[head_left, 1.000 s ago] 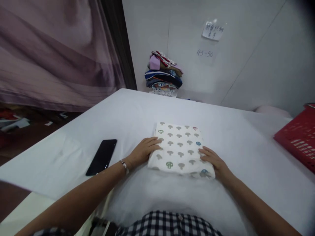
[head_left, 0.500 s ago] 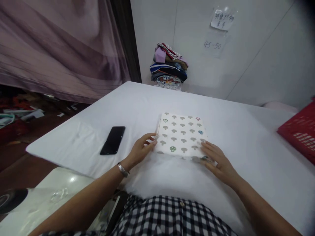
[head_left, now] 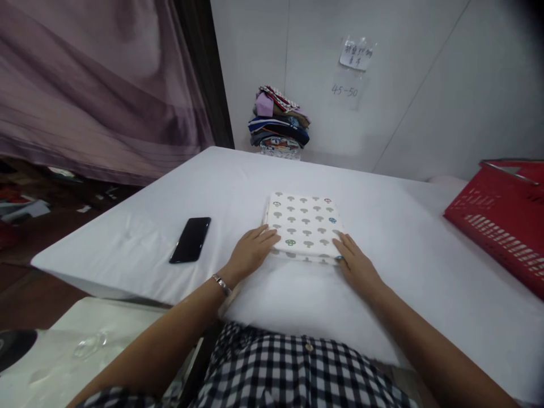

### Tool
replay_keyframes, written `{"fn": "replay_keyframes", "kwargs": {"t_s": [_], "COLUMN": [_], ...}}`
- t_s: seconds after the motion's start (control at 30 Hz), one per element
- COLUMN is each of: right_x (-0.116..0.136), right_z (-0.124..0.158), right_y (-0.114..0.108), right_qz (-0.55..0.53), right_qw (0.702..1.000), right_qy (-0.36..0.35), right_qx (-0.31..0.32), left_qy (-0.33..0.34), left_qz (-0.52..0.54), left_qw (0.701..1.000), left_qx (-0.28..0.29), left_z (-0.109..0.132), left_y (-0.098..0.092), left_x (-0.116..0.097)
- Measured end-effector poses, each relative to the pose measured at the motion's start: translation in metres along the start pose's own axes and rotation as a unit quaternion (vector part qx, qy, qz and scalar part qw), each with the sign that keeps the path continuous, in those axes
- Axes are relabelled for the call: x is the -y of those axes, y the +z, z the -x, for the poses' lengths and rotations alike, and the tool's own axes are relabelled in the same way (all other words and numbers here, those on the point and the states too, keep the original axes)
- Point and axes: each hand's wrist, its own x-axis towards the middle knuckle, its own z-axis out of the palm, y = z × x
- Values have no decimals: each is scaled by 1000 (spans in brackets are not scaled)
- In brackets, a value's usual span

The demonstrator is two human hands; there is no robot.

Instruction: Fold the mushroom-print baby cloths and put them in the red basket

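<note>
A folded white cloth with a mushroom print [head_left: 304, 225] lies flat on the white table [head_left: 403, 238], straight ahead of me. My left hand [head_left: 250, 252] rests palm down at its near left corner, fingertips on the fabric. On the near right corner sits my right hand [head_left: 355, 263], fingers spread and flat. Neither hand grips the cloth. A metal bracelet circles my left wrist.
A black phone [head_left: 190, 239] lies on the table left of my left hand. A red plastic basket [head_left: 501, 212] stands at the right edge. A stack of folded clothes [head_left: 278, 122] sits against the far wall. A white surface is at lower left.
The cloth sits farther from me and looks shorter front to back. Both hands have moved forward with its near edge. The view has shifted, showing more of the red basket.
</note>
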Motion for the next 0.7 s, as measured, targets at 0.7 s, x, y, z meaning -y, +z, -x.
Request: {"fn": "replay_keyframes", "kwargs": {"t_s": [0.7], "right_x": [35], "right_z": [-65], "right_y": [0], "right_qz": [74], "right_qw": [991], "right_qy": [42], "right_qx": [98], "left_qy": [-105], "left_qz": [-31], "left_qw": [994], "left_qx": [-12], "left_z": [-37], "left_y": [5], "left_x": [-33]}}
